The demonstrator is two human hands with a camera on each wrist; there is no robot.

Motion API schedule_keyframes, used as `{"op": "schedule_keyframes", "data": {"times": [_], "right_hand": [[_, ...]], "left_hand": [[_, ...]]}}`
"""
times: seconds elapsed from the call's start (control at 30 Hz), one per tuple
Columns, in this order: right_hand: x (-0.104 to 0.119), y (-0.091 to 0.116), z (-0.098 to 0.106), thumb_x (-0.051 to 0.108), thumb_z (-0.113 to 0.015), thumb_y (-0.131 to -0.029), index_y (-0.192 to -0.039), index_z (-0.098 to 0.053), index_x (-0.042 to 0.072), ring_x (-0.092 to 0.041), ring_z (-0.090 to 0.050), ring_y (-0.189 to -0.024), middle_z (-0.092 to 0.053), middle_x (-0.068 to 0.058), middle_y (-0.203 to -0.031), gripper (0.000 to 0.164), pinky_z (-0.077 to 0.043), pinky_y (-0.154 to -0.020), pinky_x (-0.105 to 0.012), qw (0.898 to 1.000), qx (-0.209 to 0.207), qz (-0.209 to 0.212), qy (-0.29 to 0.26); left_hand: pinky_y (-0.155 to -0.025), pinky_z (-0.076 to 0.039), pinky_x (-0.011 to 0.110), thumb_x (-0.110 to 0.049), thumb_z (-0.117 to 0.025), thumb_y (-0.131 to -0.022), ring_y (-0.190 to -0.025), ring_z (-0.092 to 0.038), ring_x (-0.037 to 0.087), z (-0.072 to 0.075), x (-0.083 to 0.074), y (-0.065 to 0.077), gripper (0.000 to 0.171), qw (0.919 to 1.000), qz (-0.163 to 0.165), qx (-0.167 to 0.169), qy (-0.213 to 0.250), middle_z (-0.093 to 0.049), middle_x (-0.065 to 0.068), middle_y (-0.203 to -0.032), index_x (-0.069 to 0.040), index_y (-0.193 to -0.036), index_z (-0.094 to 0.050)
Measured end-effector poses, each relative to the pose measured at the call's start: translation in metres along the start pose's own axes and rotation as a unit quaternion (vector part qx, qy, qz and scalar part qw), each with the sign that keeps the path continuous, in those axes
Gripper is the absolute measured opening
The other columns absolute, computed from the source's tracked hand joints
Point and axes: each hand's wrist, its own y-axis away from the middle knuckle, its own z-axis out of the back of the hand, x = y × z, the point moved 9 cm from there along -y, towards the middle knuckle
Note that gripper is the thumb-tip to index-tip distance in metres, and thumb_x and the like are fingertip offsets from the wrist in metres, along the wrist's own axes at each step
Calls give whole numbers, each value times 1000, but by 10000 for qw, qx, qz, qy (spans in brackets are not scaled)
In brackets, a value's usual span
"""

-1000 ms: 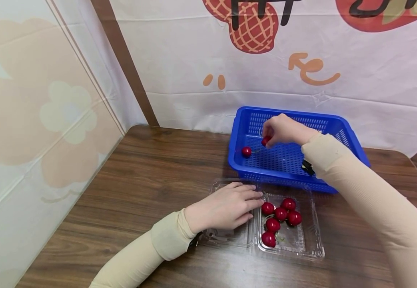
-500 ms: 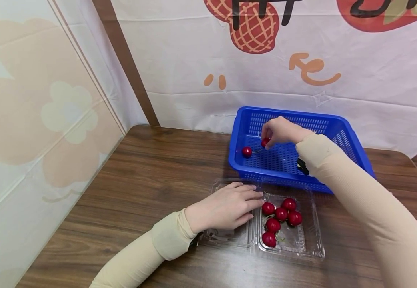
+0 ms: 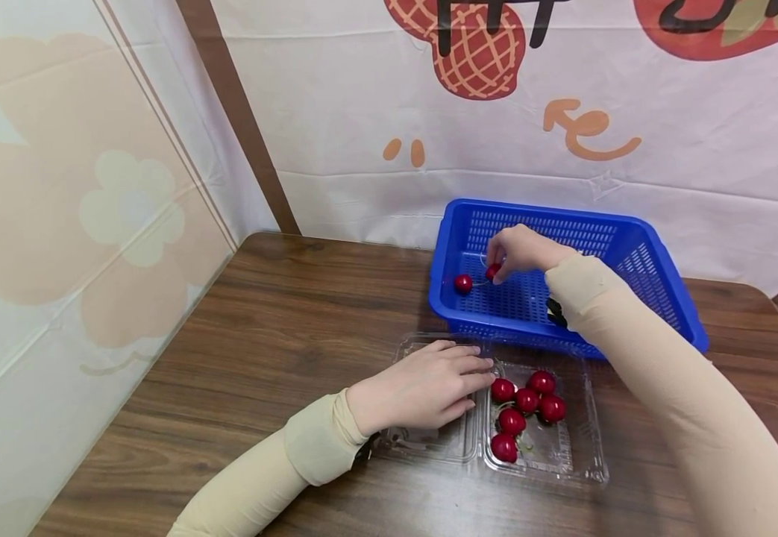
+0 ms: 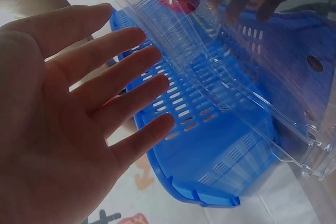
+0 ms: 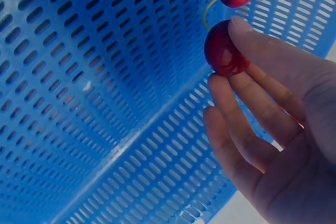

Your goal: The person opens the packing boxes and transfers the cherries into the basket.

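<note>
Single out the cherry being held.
The cherry pinched by the right hand inside the blue basket; the other cherry there lies ungripped, as do the six cherries in the clear plastic clamshell.

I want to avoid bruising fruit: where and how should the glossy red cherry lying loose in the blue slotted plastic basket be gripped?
Probably pinch the glossy red cherry by its round sides, coming from above: the blue slotted plastic basket is open-topped and the cherry's upper side is exposed. The thin green stem points toward the right hand, so leave it free.
</note>
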Motion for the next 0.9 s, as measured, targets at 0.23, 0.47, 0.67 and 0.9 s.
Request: {"op": "schedule_keyframes", "data": {"times": [0.23, 0.47, 0.67, 0.9], "right_hand": [[-5, -3, -7, 13, -77, -70, -92, -68, 5, -23, -59, -83, -68, -12, -92, 25, -53, -80, -43, 9998, 157, -157, 2], [-4, -4, -11, 11, -77, -69, -92, -68, 2, -23, -60, -82, -69, -14, -91, 26, -54, -78, -42, 9997, 194, -116, -23], [-4, -6, -15, 12, -78, -69, -93, -68, 2, -23, -60, -82, -68, -15, -92, 28, -53, -78, -42, 9996, 237, -151, 6], [-3, -7, -19, 13, -78, -69, -93, -68, 2, -24, -60, -82, -68, -14, -93, 28, -53, -78, -42, 9994, 287, -172, 99]], "left_hand": [[-105, -36, 39, -33, -51, -90, -126, -42, 22, 0, 0, 0, 43, 10000, -19, -29, -25, -54, 2, -133, -17, -129, -56], [-106, -35, 40, -34, -51, -90, -127, -41, 21, 1, 0, 1, 43, 10000, 8, -30, -26, -54, 1, -134, -17, -130, -56], [-105, -35, 40, -34, -51, -90, -127, -41, 22, 1, 0, 1, 43, 10000, 18, -18, -9, -54, 1, -134, -17, -130, -56], [-105, -36, 40, -34, -50, -91, -127, -41, 22, 1, 0, 0, 43, 10000, 8, 3, -26, -54, 1, -134, -17, -129, -56]]}}
